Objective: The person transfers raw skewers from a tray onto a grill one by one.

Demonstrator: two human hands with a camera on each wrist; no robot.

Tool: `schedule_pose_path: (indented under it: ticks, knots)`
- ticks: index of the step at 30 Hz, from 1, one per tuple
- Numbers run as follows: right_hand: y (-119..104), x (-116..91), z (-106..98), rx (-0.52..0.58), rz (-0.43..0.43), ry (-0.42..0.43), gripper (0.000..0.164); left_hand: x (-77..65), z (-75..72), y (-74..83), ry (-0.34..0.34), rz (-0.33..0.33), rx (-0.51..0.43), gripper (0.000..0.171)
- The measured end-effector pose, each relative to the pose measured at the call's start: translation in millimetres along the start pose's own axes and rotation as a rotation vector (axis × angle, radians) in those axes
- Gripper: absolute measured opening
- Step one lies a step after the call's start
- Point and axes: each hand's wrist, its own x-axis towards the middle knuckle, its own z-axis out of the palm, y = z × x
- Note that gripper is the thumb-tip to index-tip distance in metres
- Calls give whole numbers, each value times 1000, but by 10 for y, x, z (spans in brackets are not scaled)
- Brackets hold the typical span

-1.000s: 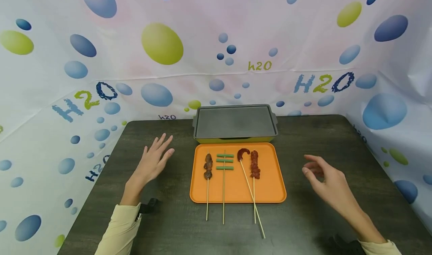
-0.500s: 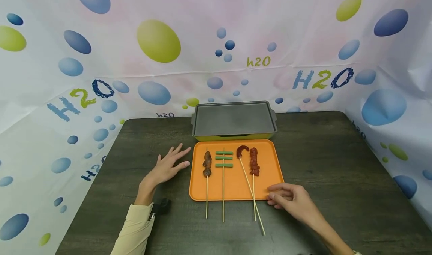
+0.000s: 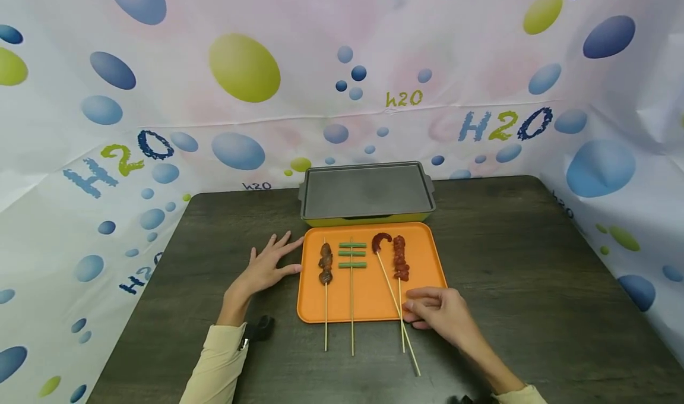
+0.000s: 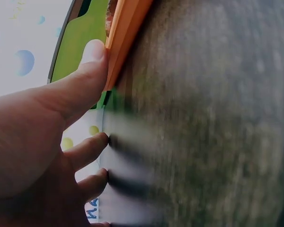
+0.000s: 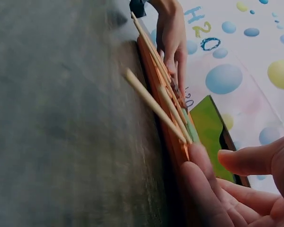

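An orange tray [image 3: 427, 255] holds a brown meat skewer [image 3: 325, 264], a skewer of green pieces [image 3: 352, 253], a skewer with a curled dark-red piece [image 3: 380, 240] and a red meat skewer [image 3: 400, 258]. The two right-hand sticks cross near the tray's front. At the tray's left side my left hand [image 3: 262, 270] lies with fingers spread, its thumb against the tray wall [image 4: 118, 52]. My right hand [image 3: 440, 312] is over the front right corner, fingertips right at the crossing sticks. In the right wrist view, its thumb [image 5: 251, 161] stands apart from the fingers.
Behind the tray stands a rectangular grill pan [image 3: 369, 190] with a dark top and yellow-green sides. Stick ends overhang the tray's front edge above the dark wooden table [image 3: 513, 243]. A dotted white cloth [image 3: 320, 47] hangs behind the table.
My right hand has come leftward from the bare table to the crossing sticks. The left hand has moved right, up to the tray's left edge. The skewers keep their places on the tray.
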Motion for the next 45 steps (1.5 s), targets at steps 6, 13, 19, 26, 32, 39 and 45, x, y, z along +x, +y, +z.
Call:
schedule_pose_path:
  ticks: [6,13,19,26,32,39,45]
  knots:
    - [0,162,5,-22,73,-58,48,-27,24,9,-1,-8,-15,73]
    - [-23,191,69,-80,84,-66,45,-57,-8,9,-1,-20,-6,74]
    - [-20,174,38,-6,94,-28,41,-49,0,20,-9,-11,-10,73]
    - [17,91,-62,138,89,-22,45,-47,30,15,-9,-3,-21,73]
    - [27,-19,-121,176,106,-64,52,-36,30,14,-14,-4,-29,73]
    - [-64,-96,-126,205,100,-116,58,-20,2,25,-1,5,-35,72]
    - [-193,-151,-114,286,88,-253,64,-29,-10,27,-4,8,-34,72]
